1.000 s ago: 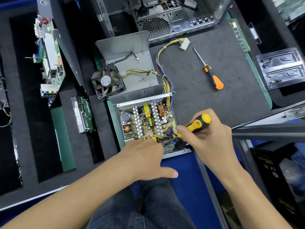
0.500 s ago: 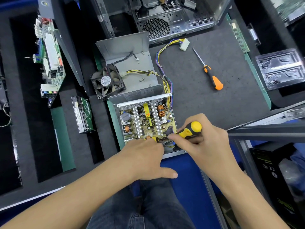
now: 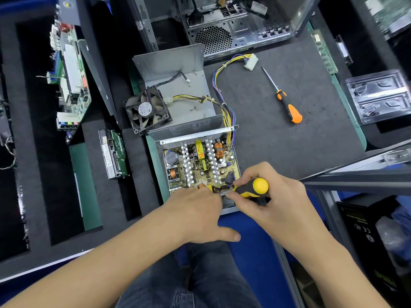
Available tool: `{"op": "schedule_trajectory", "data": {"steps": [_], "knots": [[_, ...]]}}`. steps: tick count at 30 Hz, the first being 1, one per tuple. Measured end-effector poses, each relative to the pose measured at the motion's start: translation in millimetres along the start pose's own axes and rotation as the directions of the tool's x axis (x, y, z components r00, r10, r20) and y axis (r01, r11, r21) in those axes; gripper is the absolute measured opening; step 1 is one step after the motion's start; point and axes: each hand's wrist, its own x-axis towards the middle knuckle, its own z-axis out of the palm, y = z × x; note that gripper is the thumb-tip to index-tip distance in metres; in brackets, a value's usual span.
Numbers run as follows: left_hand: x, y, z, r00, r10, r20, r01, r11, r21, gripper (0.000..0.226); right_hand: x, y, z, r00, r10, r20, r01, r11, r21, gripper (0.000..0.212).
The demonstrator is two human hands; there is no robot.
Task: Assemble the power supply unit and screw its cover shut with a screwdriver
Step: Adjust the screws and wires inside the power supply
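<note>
The open power supply unit (image 3: pixel 195 161) lies at the table's near edge, its circuit board exposed. Its grey metal cover (image 3: pixel 175 70) lies open behind it with a black fan (image 3: pixel 146 108) and several loose screws on it. My right hand (image 3: pixel 269 203) grips a yellow-and-black screwdriver (image 3: pixel 253 187), its tip low at the board's near right corner. My left hand (image 3: pixel 200 214) rests on the unit's near edge, fingers over the board, thumb stretched out to the right. The screwdriver's tip is hidden between my hands.
An orange-handled screwdriver (image 3: pixel 287 103) lies on the grey mat (image 3: pixel 289 138) to the right. A cable bundle with a white connector (image 3: pixel 250 61) trails back. A computer case (image 3: pixel 233 25) stands behind, circuit boards (image 3: pixel 69 72) and a drive (image 3: pixel 113 154) at left, a clear plastic tray (image 3: pixel 380 96) at right.
My right hand has moved left and down with the yellow screwdriver, bringing its tip to the board's near right corner beside my left hand. The left hand has stayed put.
</note>
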Motion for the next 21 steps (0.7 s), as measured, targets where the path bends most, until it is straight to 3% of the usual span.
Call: {"op": "schedule_trajectory", "data": {"steps": [7,11,13,15,18,21], "knots": [[0.0,-0.1,1.7,0.999,-0.019,-0.029,0.018,0.999,-0.037,0.062,-4.5,-6.4,0.4,0.997,-0.066,0.044,0.071,0.988,-0.134,0.027],[2.6,-0.9,3.6,1.0,-0.004,-0.027,0.003,0.999,-0.04,0.063,-6.7,-11.2,2.7,0.979,-0.202,0.018,0.198,0.928,-0.316,0.048],[3.4,-1.4,4.0,1.0,0.005,-0.02,-0.006,0.998,-0.056,0.062,-8.1,-13.8,3.4,0.96,-0.276,0.048,0.274,0.885,-0.376,0.04],[4.8,-1.6,4.2,1.0,0.02,-0.007,-0.02,0.999,-0.044,0.055,-10.2,-18.9,1.6,0.955,-0.284,0.083,0.293,0.871,-0.395,0.016],[5.6,-2.1,3.4,1.0,0.02,0.014,-0.02,1.0,-0.013,0.057,-10.9,-26.5,-3.0,0.965,-0.223,0.137,0.26,0.881,-0.395,0.014],[5.5,-3.8,4.9,0.999,0.036,-0.004,-0.036,0.999,-0.007,0.065,-11.0,-32.7,-4.9,0.966,-0.247,0.08,0.255,0.848,-0.465,0.015]]}}
